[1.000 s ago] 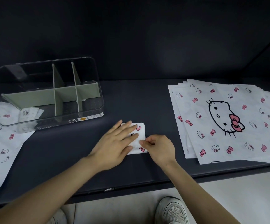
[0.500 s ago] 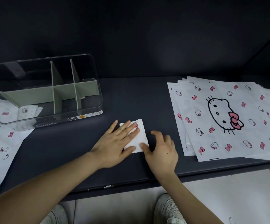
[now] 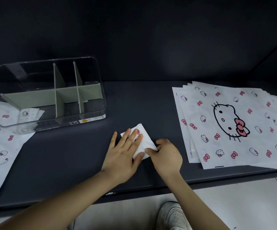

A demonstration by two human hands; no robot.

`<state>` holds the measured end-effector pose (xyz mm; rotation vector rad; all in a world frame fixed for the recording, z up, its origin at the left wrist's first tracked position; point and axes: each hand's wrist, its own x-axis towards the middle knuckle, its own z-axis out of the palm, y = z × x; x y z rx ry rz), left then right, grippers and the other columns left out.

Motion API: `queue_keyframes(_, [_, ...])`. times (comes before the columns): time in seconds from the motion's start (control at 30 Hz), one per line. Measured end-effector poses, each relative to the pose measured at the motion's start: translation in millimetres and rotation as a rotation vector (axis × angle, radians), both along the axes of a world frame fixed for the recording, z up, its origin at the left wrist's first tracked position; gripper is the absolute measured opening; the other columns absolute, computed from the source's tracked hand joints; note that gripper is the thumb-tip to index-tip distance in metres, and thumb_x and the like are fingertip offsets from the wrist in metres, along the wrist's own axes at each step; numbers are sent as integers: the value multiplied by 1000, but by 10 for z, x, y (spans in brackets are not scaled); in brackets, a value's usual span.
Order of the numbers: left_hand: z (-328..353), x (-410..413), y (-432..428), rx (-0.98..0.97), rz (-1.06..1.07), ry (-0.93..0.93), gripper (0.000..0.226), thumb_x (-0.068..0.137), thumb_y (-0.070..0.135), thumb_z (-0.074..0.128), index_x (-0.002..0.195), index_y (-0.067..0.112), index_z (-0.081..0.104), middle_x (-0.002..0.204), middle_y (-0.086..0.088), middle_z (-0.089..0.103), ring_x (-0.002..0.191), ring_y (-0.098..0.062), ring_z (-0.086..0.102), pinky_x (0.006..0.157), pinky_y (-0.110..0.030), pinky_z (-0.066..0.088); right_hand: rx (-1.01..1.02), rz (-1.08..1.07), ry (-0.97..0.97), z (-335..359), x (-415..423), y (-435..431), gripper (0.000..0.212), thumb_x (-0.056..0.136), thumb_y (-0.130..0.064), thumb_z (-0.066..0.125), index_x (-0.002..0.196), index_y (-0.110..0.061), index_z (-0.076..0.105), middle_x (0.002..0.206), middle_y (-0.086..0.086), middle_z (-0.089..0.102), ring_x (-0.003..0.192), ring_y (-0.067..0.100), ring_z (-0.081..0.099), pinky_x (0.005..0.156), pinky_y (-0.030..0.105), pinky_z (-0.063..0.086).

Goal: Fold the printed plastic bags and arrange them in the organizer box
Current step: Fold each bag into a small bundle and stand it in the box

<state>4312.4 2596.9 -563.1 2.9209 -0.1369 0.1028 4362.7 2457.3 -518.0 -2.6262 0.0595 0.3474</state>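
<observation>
Dark desk runs across the head view under a dark, bare wall, with pale floor tiles and a white shoe below its front edge.

At the middle of the desk lies the folded bag, a small white packet. The left hand stays flat on it, fingers straight, pressing it down as it did a second ago. The right hand has changed. Half a second ago it lay spread beside the packet; now its fingers are curled again and pinch the packet's near right edge. The packet also sits more askew than before, one corner pointing away from the person. This looks like a crease being tightened or one more fold being started, so the bag seems close to ready for the box.

The clear organizer box stands at the back left of the desk, well apart from the hands. It has grey-green dividers, and one folded bag already inside lies in its near left compartment. A fanned stack of flat printed bags waits on the right, and more printed bags lie at the left edge, partly under the box.
</observation>
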Motion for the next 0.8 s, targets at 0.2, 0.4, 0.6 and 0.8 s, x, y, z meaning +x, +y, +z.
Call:
queue_keyframes(0.2, [159,64,120,-489,119,-15,63,97,53,23,142,14,44,148,9,31,140,-15,31,115,-17,6,87,74,58,121,77,4,27,76,-21,63,57,-24,43,64,-6,48,62,16,44,49,22,26])
queue_keyframes(0.4, [656,159,400,-1064,273,182,46,87,24,68,129,32,50,124,17,60,113,1,56,103,-20,40,601,128,353,448,122,-203,17,77,3,68,72,-11,61,76,16,69,65,14,57,65,28,45])
queue_keyframes(0.6, [904,129,461,-1250,330,121,5,88,16,66,87,20,69,82,1,74,79,-7,68,76,-18,49,748,92,378,618,208,-130,19,78,11,67,84,-7,65,79,10,73,69,10,66,65,15,50])
queue_keyframes(0.8, [965,79,662,-1019,332,136,6,87,21,69,82,24,72,81,0,72,84,-22,66,82,-36,51,799,81,377,720,238,135,29,79,9,68,98,-12,64,80,5,74,71,10,67,68,16,51])
